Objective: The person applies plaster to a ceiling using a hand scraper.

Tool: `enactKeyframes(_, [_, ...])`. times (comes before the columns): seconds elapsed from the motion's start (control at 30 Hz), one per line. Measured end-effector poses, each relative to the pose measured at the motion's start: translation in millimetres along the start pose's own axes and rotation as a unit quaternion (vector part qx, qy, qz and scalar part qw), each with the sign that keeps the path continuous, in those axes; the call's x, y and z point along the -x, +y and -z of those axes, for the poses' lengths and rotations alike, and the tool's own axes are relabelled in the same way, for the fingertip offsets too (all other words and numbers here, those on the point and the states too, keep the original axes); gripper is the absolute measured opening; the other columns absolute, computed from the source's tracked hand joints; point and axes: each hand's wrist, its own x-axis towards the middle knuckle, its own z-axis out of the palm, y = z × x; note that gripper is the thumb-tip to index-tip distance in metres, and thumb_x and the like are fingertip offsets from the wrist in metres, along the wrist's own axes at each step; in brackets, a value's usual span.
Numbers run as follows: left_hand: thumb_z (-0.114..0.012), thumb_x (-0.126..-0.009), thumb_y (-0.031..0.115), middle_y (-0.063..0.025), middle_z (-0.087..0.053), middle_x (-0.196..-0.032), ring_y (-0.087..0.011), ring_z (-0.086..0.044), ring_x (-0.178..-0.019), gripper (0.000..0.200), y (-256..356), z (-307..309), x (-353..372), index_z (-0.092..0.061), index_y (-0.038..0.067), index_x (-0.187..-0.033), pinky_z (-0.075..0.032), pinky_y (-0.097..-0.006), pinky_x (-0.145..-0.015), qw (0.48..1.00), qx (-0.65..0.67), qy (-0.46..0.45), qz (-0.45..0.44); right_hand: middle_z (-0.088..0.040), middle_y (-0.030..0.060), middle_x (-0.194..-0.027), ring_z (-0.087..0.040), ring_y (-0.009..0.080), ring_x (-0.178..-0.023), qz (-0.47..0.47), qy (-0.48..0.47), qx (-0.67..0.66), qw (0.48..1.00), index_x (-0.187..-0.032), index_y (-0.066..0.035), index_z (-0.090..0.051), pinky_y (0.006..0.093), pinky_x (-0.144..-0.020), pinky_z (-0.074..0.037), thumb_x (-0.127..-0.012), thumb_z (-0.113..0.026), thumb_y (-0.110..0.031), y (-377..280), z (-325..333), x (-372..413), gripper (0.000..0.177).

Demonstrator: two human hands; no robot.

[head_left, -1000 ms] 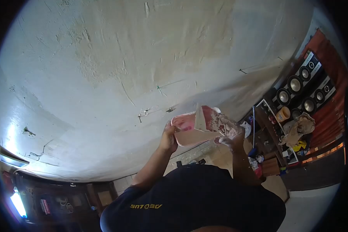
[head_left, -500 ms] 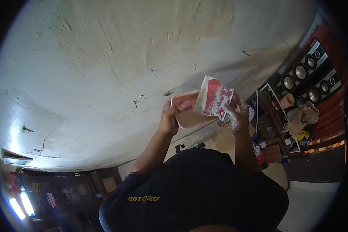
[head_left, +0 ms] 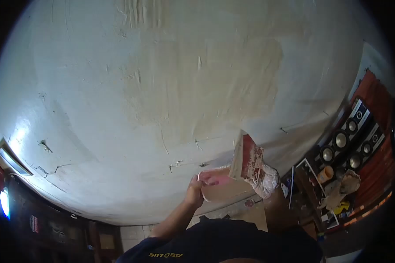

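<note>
In my left hand [head_left: 194,192] is the rim of a shallow pinkish tray [head_left: 226,189], with the thumb over its near-left corner and smears of pink and white inside. My right hand [head_left: 265,181] is coated in white paste and wrapped round a red scraper [head_left: 249,151] caked with the same paste. The scraper's pale, broad edge [head_left: 237,158] stands up over the tray's right side and overlaps it in this view. Ahead is a pale wall [head_left: 197,87], with a damp-looking beige patch of coating on its middle.
Bent nails or wires [head_left: 175,165] stick out of the wall, with another nail [head_left: 284,130] to the right. Speakers [head_left: 340,139] stand at the right, beside a cluttered shelf with an orange cup [head_left: 324,174] and a crumpled bag [head_left: 349,182]. A framed panel [head_left: 14,160] is at the far left.
My view has tilted up, showing more wall. Hands, tray and scraper sit lower in view. The right hand has turned, showing its white-coated back, and the scraper stands more upright.
</note>
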Motion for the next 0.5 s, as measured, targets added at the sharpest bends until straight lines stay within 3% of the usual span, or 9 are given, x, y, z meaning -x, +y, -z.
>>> enactKeyframes(0.07, [-0.043,-0.078,0.008,-0.017,-0.052,-0.116,-0.031,-0.054,-0.107,0.043,8.7,-4.4,6.1,-0.04,-0.002,-0.12,-0.046,-0.0439,-0.093,1.0,0.0,-0.014,-0.018,-0.06,0.0135,-0.116,-0.061,0.0321,-0.103,-0.029,-0.039,0.033,0.998,-0.122,-0.002,-0.05,0.0549,-0.081,-0.053,-0.088,-0.049,-0.008,7.0,-34.3,-10.3,0.034])
enactKeyframes(0.1, [-0.042,-0.078,0.008,-0.017,-0.053,-0.116,-0.0296,-0.055,-0.106,0.043,10.6,-5.0,8.9,-0.041,-0.002,-0.12,-0.045,-0.0434,-0.094,0.999,0.001,-0.022,-0.025,-0.064,0.0101,-0.102,-0.064,0.0279,-0.094,-0.003,-0.022,0.119,0.993,-0.114,-0.004,-0.054,0.0445,-0.072,-0.057,-0.088,-0.049,-0.007,9.9,-51.9,-11.6,0.026])
enactKeyframes(0.13, [-0.042,-0.078,0.008,-0.017,-0.053,-0.116,-0.0296,-0.055,-0.106,0.043,9.3,-0.5,12.3,-0.041,-0.002,-0.12,-0.045,-0.0434,-0.094,0.999,0.002,-0.025,-0.032,-0.064,0.0101,-0.102,-0.064,0.0279,-0.094,-0.005,-0.027,0.124,0.992,-0.114,-0.004,-0.054,0.0445,-0.072,-0.057,-0.088,-0.049,-0.007,9.0,-58.6,-17.9,0.026])
enactKeyframes(0.2, [-0.052,-0.08,0.032,-0.014,-0.051,-0.124,-0.0278,-0.051,-0.113,0.057,6.9,9.8,14.4,-0.041,0.002,-0.127,-0.042,-0.042,-0.096,0.999,-0.034,0.01,-0.034,-0.062,0.006,-0.091,-0.064,0.0211,-0.082,0.053,-0.053,0.225,0.972,-0.105,-0.004,-0.055,0.0354,-0.063,-0.056,-0.089,-0.051,-0.006,4.9,-73.3,-33.6,0.017])
enactKeyframes(0.27, [-0.052,-0.08,0.031,-0.0141,-0.05,-0.125,-0.0281,-0.051,-0.114,0.056,10.4,11.0,21.1,-0.041,0.002,-0.127,-0.042,-0.0421,-0.097,0.999,-0.03,0.011,-0.04,-0.059,0.0027,-0.086,-0.059,0.012,-0.081,0.148,-0.037,0.327,0.932,-0.1,-0.003,-0.055,0.0268,-0.073,-0.049,-0.088,-0.054,-0.005,10.7,-97.2,-49.3,0.012])
enactKeyframes(0.33, [-0.051,-0.081,0.03,-0.0141,-0.05,-0.125,-0.0283,-0.05,-0.114,0.054,12.1,7.9,26.0,-0.041,0.002,-0.126,-0.041,-0.0423,-0.098,0.999,-0.025,0.013,-0.043,-0.058,0.0017,-0.084,-0.057,0.0099,-0.08,0.152,-0.018,0.349,0.925,-0.095,-0.004,-0.057,0.0249,-0.077,-0.046,-0.087,-0.056,-0.006,19.0,-131.7,-58.3,0.008])
enactKeyframes(0.4, [-0.051,-0.082,0.028,-0.0137,-0.05,-0.125,-0.0277,-0.05,-0.115,0.052,15.2,3.9,29.3,-0.041,0.002,-0.126,-0.04,-0.0426,-0.099,0.998,-0.01,-0.006,-0.059,-0.059,0.0017,-0.084,-0.056,0.0104,-0.079,0.15,-0.091,0.395,0.902,-0.092,-0.003,-0.059,0.0244,-0.076,-0.045,-0.087,-0.057,-0.007,19.5,-124.2,-89.5,0.007])
enactKeyframes(0.47, [-0.051,-0.084,0.031,-0.0133,-0.05,-0.124,-0.0277,-0.049,-0.115,0.051,11.5,10.5,27.6,-0.041,0.003,-0.126,-0.04,-0.0431,-0.099,0.997,-0.019,-0.027,-0.07,-0.061,0.0025,-0.085,-0.055,0.0078,-0.08,0.202,-0.102,0.48,0.848,-0.101,0.004,-0.062,0.0242,-0.073,-0.045,-0.086,-0.061,-0.013,41.6,-153.5,-101.5,0.022])
enactKeyframes(0.5, [-0.047,-0.08,0.02,-0.0142,-0.052,-0.121,-0.0278,-0.052,-0.111,0.048,12.1,9.6,26.6,-0.043,0.0,-0.123,-0.041,-0.0443,-0.098,0.998,-0.011,-0.005,-0.057,-0.062,0.0021,-0.084,-0.055,0.0066,-0.079,0.245,-0.097,0.555,0.789,-0.099,0.006,-0.063,0.0237,-0.071,-0.045,-0.085,-0.063,-0.015,49.1,-161.7,-108.1,0.025])
